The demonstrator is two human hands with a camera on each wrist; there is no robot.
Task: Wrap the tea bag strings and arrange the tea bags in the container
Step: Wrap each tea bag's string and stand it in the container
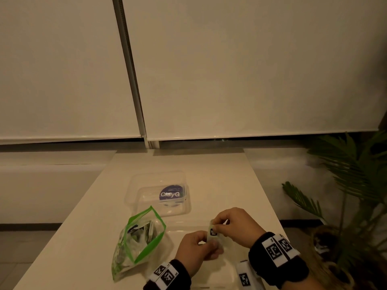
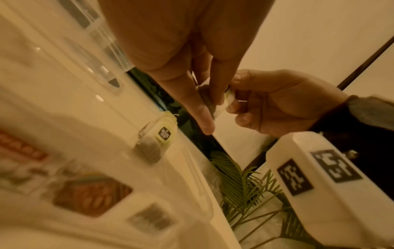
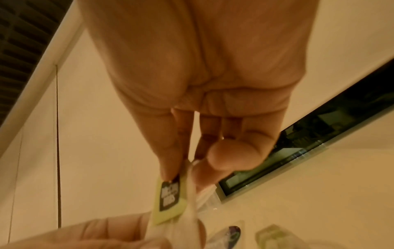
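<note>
A: Hands?
B: left hand [image 1: 196, 246] and right hand [image 1: 234, 225] both pinching one tea bag [image 1: 213, 234], held above the table's [image 1: 83, 237] near edge. Right fingers on its green paper tag [image 3: 168, 195].

A: Container?
B: Clear plastic container [image 1: 159, 191], mid-table toward the far edge. Its contents can't be made out.

A: Rest?
B: Open green-rimmed zip bag [image 1: 138, 237] near-left, beside the left hand. Another tea bag [image 2: 156, 143] lies on the table.

A white table [image 1: 219, 181] carries 1 clear container [image 1: 134, 191] with a purple label, far from the near edge. Nearer, at the left, lies 1 green-rimmed zip bag [image 1: 134, 243]. 1 tea bag [image 2: 155, 143] lies on the table.
</note>
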